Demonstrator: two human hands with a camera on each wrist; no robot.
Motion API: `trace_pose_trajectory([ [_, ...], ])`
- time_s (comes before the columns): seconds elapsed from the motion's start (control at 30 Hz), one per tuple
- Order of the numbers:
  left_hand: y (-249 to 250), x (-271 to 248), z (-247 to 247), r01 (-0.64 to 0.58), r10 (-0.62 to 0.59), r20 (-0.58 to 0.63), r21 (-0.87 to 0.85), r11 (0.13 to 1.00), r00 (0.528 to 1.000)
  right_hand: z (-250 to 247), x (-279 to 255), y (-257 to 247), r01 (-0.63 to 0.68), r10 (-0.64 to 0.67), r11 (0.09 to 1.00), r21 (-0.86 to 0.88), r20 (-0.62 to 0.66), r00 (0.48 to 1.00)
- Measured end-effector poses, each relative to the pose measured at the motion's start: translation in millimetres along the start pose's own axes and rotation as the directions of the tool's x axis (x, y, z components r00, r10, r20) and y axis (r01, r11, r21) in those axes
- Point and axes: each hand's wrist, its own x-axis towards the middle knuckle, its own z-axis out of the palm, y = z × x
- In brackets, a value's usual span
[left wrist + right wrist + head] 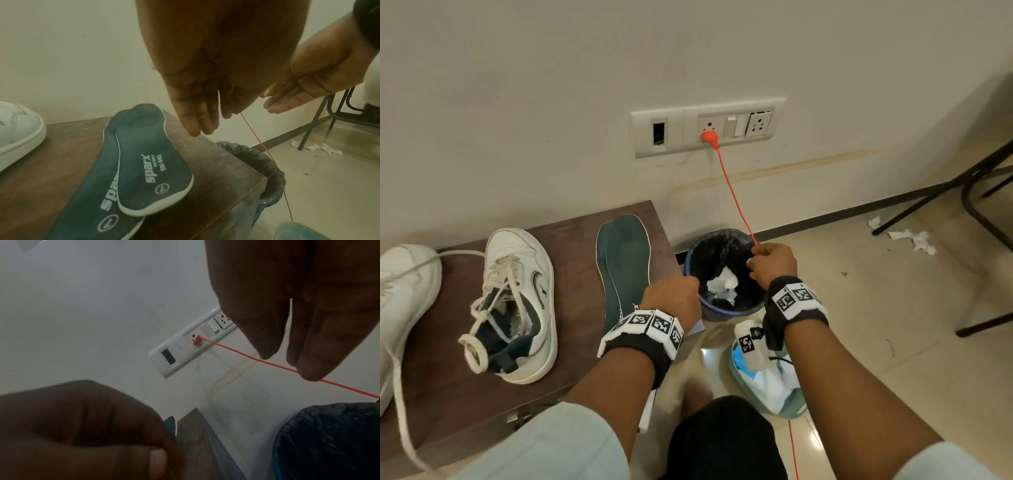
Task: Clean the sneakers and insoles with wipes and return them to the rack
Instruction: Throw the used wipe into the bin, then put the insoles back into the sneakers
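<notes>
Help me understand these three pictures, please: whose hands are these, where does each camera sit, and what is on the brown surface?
There is no machine here: a person works with bare hands, wearing a camera on the head and one on each wrist band. The head view looks down at both hands; each wrist view looks along its own fingers. On the brown wooden rack lie two white sneakers and two dark green insoles, one overlapping the other. Beside it on the floor stands a blue bin with used wipes inside. The left hand and right hand hover above the bin, fingers straight, holding nothing. A red cable runs from the wall socket past the right hand.
</notes>
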Motion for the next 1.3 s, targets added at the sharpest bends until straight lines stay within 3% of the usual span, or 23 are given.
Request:
trace_pose_trajectory([
  [0.3,-1.7,-34.9,-7.8,0.011,-0.011,0.004,-0.102,0.995,1.0,16.6,-65.0,1.3,0.181,-0.171,0.98,-0.086,0.111,0.979],
  [0.47,-23.5,-78.9,-8.3,0.036,-0.035,0.005,-0.112,0.993,0.999,37.5,-115.5,-34.5,0.365,-0.347,0.927,-0.09,0.165,0.923],
  [0.6,-48.0,-111.2,-11.0,0.098,-0.1,-0.01,-0.128,0.987,0.995,65.6,-155.1,-49.7,0.451,-0.403,0.878,-0.162,0.258,0.878],
  [0.8,-88.4,-146.6,-11.8,0.158,-0.19,-0.104,-0.26,0.953,0.976,101.5,-181.6,-56.5,0.468,-0.393,0.837,-0.284,0.282,0.875],
  [1.03,-120.3,-157.6,-11.1,0.142,-0.231,-0.217,-0.362,0.921,0.948,130.1,-180.3,-61.1,0.428,-0.356,0.81,-0.402,0.244,0.902],
  [1.3,-148.6,-157.9,4.4,0.204,-0.303,-0.161,-0.447,0.871,0.939,161.3,-172.6,-53.6,0.331,-0.236,0.766,-0.551,0.238,0.942],
])
